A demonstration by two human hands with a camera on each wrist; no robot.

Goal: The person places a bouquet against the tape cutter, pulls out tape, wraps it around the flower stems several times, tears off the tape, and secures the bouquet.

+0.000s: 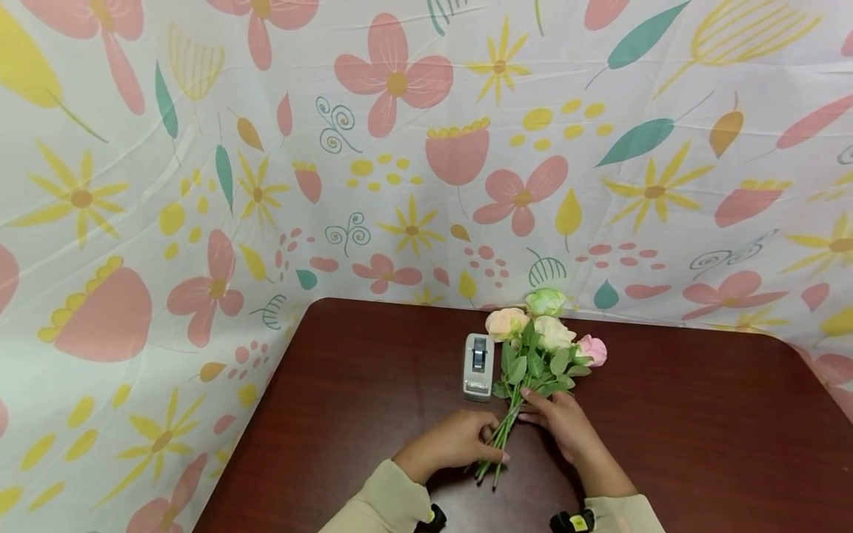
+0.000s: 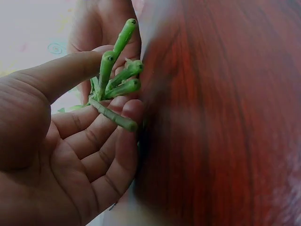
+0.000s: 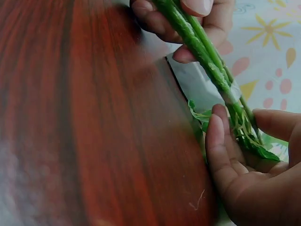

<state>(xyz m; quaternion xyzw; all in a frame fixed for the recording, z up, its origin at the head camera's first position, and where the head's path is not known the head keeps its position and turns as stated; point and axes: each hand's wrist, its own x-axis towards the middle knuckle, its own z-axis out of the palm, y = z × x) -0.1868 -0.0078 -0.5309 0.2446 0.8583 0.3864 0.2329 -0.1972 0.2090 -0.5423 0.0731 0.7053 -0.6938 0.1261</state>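
A bunch of flowers (image 1: 538, 361) is tilted over the table, its blooms in white, peach, pink and pale green at the far end. My left hand (image 1: 460, 443) grips the lower green stems (image 2: 107, 70) between thumb and fingers, and their cut ends stick out past it. Higher up, just under the leaves, my right hand (image 1: 565, 423) holds the stems with its thumb (image 3: 273, 121) on one side and fingers on the other. A band of clear tape (image 3: 231, 93) wraps the stems between the hands.
Left of the blooms, a grey tape dispenser (image 1: 478, 377) stands on the dark reddish-brown table (image 1: 373, 370). Behind the table and along its left side hangs a flower-printed cloth (image 1: 413, 185).
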